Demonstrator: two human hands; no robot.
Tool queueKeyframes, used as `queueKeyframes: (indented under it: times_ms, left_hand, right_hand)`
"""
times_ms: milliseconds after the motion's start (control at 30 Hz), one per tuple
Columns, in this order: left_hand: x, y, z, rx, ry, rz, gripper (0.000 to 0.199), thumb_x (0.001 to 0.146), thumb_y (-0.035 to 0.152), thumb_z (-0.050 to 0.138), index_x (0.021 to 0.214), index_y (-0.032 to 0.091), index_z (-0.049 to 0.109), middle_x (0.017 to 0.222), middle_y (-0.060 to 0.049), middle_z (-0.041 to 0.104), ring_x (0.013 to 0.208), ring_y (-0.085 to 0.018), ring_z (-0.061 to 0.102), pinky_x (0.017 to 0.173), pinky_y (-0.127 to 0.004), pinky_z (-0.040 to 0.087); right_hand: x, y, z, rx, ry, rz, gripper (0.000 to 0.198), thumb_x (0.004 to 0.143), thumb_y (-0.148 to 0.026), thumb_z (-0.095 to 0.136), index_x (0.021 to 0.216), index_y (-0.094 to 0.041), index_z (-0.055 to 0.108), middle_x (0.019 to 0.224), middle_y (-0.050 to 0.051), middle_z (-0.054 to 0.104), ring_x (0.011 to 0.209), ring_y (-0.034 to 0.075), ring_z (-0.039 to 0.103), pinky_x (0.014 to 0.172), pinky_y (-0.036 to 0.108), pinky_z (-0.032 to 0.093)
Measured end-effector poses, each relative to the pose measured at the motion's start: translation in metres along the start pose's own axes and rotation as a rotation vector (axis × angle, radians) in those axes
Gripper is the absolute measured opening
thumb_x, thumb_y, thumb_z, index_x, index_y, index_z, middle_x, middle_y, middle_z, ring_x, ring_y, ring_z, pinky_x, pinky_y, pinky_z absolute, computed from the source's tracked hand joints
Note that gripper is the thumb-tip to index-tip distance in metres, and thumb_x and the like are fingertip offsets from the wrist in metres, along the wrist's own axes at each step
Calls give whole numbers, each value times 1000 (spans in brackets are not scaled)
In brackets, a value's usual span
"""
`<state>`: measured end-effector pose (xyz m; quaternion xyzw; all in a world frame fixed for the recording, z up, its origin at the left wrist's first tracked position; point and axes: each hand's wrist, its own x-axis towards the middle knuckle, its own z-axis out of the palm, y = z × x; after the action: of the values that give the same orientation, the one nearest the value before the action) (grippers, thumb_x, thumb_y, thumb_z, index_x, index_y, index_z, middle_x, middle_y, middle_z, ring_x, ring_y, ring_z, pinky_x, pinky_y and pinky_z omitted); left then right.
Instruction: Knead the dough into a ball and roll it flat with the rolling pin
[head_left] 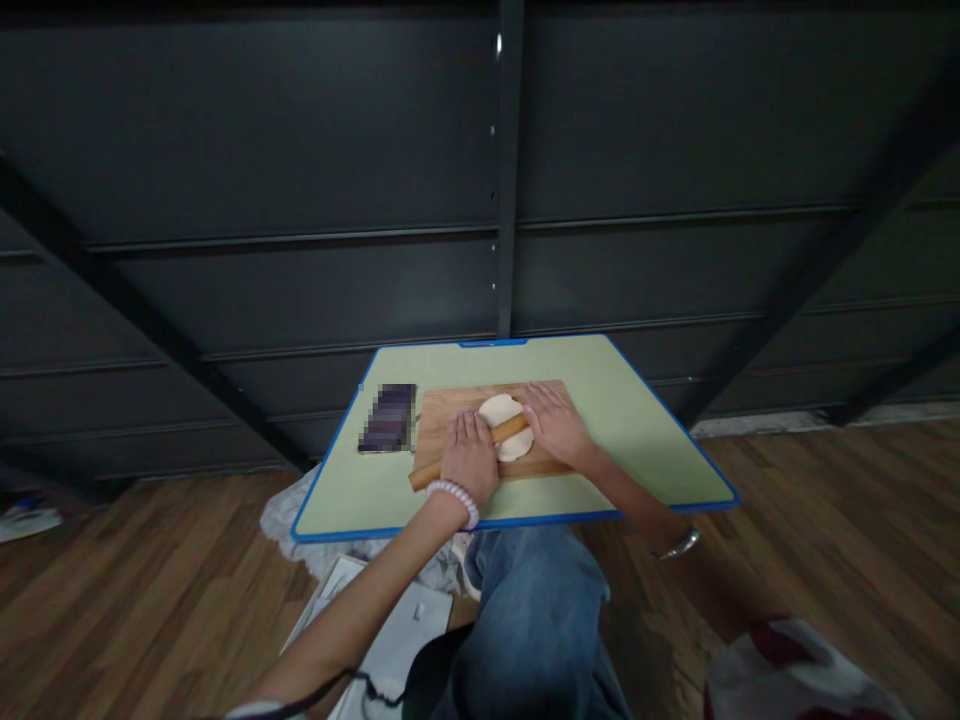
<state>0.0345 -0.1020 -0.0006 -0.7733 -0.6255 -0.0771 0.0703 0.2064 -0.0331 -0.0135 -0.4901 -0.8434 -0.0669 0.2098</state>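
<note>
A pale round sheet of dough (504,408) lies toward the right side of a wooden cutting board (442,408). Across the dough runs a wooden rolling pin (510,428), slanting from lower left to upper right. My left hand (471,455) holds the pin under its palm, left of the dough, with the fingers reaching forward over it. At the pin's right end, my right hand (556,425) holds it down, its fingers pointing forward past the dough's edge. Both palms and the parts of the pin beneath them are hidden.
The board rests on a pale green folding table (637,440) with a blue rim. A dark pixelated phone (388,418) lies left of the board. My jeans-clad knee (532,610) is under the near edge. Dark panels (315,130) stand behind; a white box (409,625) sits on the floor.
</note>
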Motion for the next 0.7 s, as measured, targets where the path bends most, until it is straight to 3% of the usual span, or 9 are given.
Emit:
queueKeyframes:
  times_ms: [267, 467, 700]
  left_hand:
    - [-5, 3, -3, 40, -20, 26, 50, 90, 19, 30, 132, -8, 36, 139, -32, 33, 133, -35, 30, 107, -50, 23]
    - [-4, -10, 1, -16, 22, 148, 42, 87, 11, 32, 125, -2, 46, 135, -27, 42, 130, -30, 37, 106, -49, 29]
    - [-6, -24, 4, -287, 96, 239, 33, 83, 14, 47, 114, 13, 58, 118, -12, 62, 113, -22, 55, 104, -42, 37]
  right_hand:
    - [-40, -6, -17, -86, 18, 38, 43, 95, -26, 30, 126, -4, 51, 130, 17, 53, 125, 24, 44, 107, 38, 31]
    - [-54, -8, -26, -135, 11, 38, 34, 93, -29, 40, 114, -9, 58, 115, 15, 63, 111, 23, 55, 95, 34, 42]
    - [-72, -17, -39, -167, -42, 70, 30, 91, -31, 47, 108, -11, 60, 108, 15, 66, 99, 22, 61, 82, 30, 48]
